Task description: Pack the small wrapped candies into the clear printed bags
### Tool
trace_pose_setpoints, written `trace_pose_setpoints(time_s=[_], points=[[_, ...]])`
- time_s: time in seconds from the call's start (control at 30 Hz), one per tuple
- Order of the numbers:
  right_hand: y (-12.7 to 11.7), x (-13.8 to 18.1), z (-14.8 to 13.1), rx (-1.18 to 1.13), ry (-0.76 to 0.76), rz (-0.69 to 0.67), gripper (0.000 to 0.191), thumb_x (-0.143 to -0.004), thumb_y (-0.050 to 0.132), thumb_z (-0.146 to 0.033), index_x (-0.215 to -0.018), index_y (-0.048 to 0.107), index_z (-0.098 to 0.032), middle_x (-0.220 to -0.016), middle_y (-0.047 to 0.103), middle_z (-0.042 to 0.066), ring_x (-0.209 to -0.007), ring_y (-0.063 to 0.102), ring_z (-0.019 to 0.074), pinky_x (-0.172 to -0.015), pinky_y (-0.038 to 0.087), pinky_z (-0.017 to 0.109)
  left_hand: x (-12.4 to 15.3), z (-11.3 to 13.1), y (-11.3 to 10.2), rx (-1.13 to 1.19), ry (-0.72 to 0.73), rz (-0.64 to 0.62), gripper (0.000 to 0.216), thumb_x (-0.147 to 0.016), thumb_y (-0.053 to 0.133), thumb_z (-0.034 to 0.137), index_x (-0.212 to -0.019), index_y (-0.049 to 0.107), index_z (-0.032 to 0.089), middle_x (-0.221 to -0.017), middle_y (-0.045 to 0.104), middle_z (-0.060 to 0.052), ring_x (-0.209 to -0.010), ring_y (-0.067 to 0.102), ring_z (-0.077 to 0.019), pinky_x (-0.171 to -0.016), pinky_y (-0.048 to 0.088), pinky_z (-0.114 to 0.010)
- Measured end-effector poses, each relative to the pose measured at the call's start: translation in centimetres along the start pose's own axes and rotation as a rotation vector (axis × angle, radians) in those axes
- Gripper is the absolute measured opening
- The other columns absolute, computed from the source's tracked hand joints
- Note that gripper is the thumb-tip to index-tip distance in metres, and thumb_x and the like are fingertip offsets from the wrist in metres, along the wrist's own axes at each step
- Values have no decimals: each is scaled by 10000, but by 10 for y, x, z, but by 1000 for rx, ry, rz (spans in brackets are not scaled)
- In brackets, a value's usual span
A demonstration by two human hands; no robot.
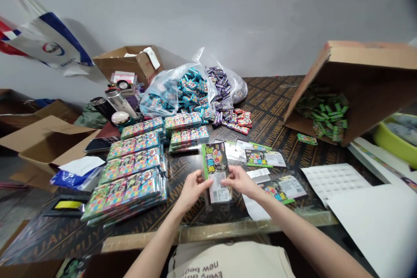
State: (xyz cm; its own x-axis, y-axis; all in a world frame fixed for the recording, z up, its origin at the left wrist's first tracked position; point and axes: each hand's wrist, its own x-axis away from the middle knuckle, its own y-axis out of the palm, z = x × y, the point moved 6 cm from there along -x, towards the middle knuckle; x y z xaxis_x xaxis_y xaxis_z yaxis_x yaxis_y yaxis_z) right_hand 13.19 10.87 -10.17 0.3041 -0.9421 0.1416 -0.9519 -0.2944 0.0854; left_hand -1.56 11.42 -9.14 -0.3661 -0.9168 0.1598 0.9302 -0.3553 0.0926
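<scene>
In the head view, the left hand (pixel 192 189) and right hand (pixel 243 181) both have their grip clamped on a printed packet (pixel 212 163) at six o'clock. Stacked packs (pixel 125 193) at eight look finished; flat packets (pixel 264 158) at four seem left to do. The held packet's underside is hidden; the carton (pixel 371 55) at three is too dark inside to read.

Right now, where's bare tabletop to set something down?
Best: patterned tabletop between red packets and the tipped carton. Narrower: between the stacked packs and left hand. Crowded: right of the held pouch, with loose pouches and white sheets.
</scene>
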Motion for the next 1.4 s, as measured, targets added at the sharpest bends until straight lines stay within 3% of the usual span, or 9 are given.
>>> trace_pose_setpoints(time_s=[0.1, 0.17, 0.33, 0.5, 0.7, 0.9, 1.03, 1.2, 1.4], points=[[-17, -4, -7, -104, -77, 144, 556, -612, 730, -280, -1114, 500, -212, -862, 641, 13, -772, 608, 167, -725, 486, 311, 2, -10, 13, 36, 31, -89, 350, -669, 676, 298, -962, 617, 115, -919, 668, -78, -826, 613, -207, -775, 467, -330], [-23, -5, -12, -191, -108, 269, 493, -639, 710, -313, -1079, 512, -211, -887, 641, 20, -792, 605, 162, -753, 477, 306, 1, -13, 21, 117, 23, -92, 421, -614, 724, 257, -995, 611, 119, -956, 667, -84, -878, 612, -223, -829, 455, -355], [-1, 4, -18, -337, -188, 410, 287, -694, 656, -382, -903, 593, -195, -862, 652, 9, -775, 591, 150, -732, 461, 261, -7, -6, 28, 588, 13, 265, 409, -711, 634, 397, -1019, 598, 130, -978, 667, -90, -900, 621, -211, -827, 463, -343], [12, 18, -14, -443, -135, 643, 362, -795, 473, -480, -768, 656, -169, -730, 667, 17, -677, 596, 167, -655, 461, 279, -10, -10, 34, 747, -62, 401, 260, -682, 652, 357, -776, 663, 115, -744, 695, -51, -722, 647, -177, -749, 486, -300], [-8, 19, -25, -381, -103, 472, 108, -661, 632, -259, -711, 670, -171, -724, 678, 26, -708, 615, 167, -673, 458, 269, 1, 19, 21, 316, 37, 259, 195, -647, 643, 208, -818, 702, 135, -844, 707, -71, -783, 643, -186, -783, 473, -298], [-24, 23, -47, -16, -198, 286, 177, -670, 667, -292, -801, 707, -179, -781, 693, 46, -698, 619, 168, -650, 481, 286, 15, 63, 17, -322, 308, 148, 115, -683, 649, 233, -759, 721, 186, -867, 705, -65, -846, 636, -206, -813, 473, -317], [-24, 25, -52, 95, -189, 243, 215, -664, 680, -332, -814, 710, -180, -782, 697, 48, -678, 620, 169, -629, 495, 289, 7, 58, 10, -332, 229, 186, 171, -642, 696, 268, -768, 705, 153, -793, 706, -70, -743, 648, -203, -714, 508, -306], [-19, 21, -61, 133, -179, 210, 170, -672, 678, -316, -724, 688, -154, -597, 643, 11, -497, 546, 108, -488, 438, 225, -5, 54, 11, -313, 131, 86, 182, -624, 711, 275, -722, 695, 123, -668, 694, -69, -631, 636, -187, -613, 496, -270], [-20, 27, -65, 246, -234, 186, 162, -724, 638, -311, -723, 676, -154, -616, 650, 22, -528, 578, 129, -512, 468, 244, 7, 74, 23, -536, 377, 58, 79, -708, 614, 194, -685, 673, 146, -721, 679, -61, -678, 626, -167, -642, 485, -263]])
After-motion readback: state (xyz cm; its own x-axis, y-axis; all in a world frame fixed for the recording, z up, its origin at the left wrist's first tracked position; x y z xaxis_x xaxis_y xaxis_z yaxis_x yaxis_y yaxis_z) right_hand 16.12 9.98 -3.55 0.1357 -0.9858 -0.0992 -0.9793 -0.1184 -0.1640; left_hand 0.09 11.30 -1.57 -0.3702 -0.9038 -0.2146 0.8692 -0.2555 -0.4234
